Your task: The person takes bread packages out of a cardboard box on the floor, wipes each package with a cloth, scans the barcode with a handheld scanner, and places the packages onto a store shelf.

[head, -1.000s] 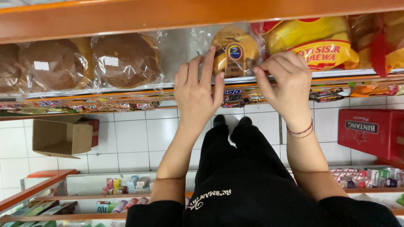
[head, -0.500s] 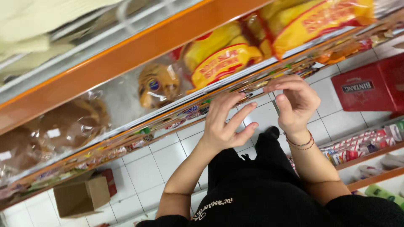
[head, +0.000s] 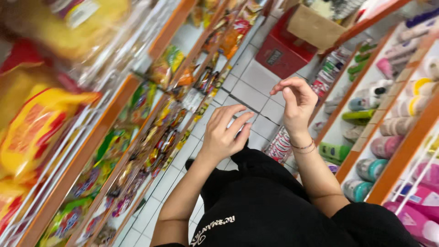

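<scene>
My left hand hangs in the aisle in front of me, fingers loosely curled and apart, holding nothing. My right hand is raised a little higher to its right, fingers bent, also empty, with thin bracelets on the wrist. Both hands are away from the shelves. The nearest goods are yellow and red bread packets on the orange-edged shelf at the left, blurred by motion.
Snack packets fill the lower left shelves. Bottles and tubes line the orange shelves on the right. A red crate and a cardboard box stand on the white tiled floor down the aisle.
Both hands have come off the bread shelf edge and dropped back into the aisle. The view has swung to the right, so the bread shelf now lies at the left.
</scene>
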